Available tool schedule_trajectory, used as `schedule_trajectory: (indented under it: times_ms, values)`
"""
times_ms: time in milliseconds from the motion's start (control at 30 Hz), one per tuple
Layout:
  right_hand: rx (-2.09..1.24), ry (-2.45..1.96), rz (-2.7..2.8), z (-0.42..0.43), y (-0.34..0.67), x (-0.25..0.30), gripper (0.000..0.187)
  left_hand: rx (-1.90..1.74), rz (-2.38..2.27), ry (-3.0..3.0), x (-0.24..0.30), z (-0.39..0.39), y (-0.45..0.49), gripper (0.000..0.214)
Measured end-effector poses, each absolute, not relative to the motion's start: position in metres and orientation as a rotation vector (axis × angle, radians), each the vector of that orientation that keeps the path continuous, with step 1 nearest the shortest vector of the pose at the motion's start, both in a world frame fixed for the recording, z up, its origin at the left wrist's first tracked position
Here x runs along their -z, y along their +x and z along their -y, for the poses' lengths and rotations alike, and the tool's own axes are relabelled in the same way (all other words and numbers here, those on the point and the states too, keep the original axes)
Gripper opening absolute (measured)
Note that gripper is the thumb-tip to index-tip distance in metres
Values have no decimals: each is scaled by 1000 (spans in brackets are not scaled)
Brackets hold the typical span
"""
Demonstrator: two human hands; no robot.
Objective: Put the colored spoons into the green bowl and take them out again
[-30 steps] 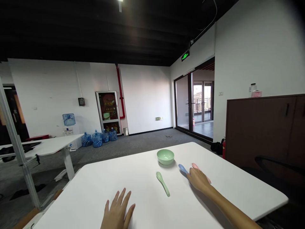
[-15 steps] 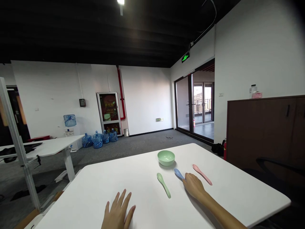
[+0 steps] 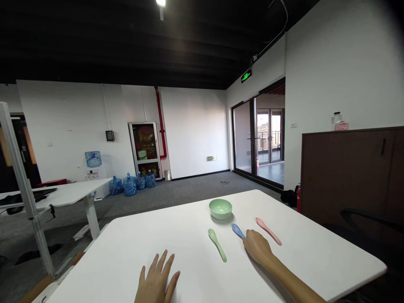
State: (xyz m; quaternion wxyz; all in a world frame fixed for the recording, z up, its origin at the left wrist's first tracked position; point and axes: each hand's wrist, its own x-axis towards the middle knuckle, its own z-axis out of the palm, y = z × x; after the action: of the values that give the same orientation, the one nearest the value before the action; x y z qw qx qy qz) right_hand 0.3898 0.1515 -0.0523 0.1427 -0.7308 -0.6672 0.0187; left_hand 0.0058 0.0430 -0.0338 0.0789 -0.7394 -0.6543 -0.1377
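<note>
My left hand [image 3: 157, 280] lies flat on the white table [image 3: 176, 235] near its front edge, fingers spread and holding nothing. My right hand [image 3: 258, 246] rests farther out, its fingers closed on the handle of a blue spoon [image 3: 237, 230], whose bowl sticks out toward the far side. A green spoon [image 3: 217, 244] lies to the left of it and a pink spoon [image 3: 268, 231] to the right. A light green bowl [image 3: 220, 208] stands just beyond the spoons.
A dark wooden cabinet [image 3: 350, 168] stands to the right, with a black chair [image 3: 372, 227] before it. A second white desk [image 3: 63, 191] and several blue water jugs [image 3: 131, 184] are at the left back. Glass doors [image 3: 259, 139] open at the far right.
My right hand has drawn the blue spoon leftward, away from the pink spoon, which now lies uncovered. The left hand has stayed put.
</note>
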Motion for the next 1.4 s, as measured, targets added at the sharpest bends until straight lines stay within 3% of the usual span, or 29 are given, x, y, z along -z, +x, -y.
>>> schedule_trajectory:
  times_ms: [300, 567, 833, 1400]
  values:
    - [-33, -2063, 1908, -143, 390, 43, 32, 315, 2004, -2185, 20, -39, 12, 52]
    - [-47, -1763, 1910, -124, 383, 29, 51, 349, 1983, -2176, 23, -40, 12, 52]
    - [-130, -1745, 1987, -98, 373, 22, 71, 310, 2009, -2168, 18, -36, 14, 53]
    - [-114, -1704, 2035, -94, 369, 52, 67, 365, 1982, -2137, 26, -36, 8, 51]
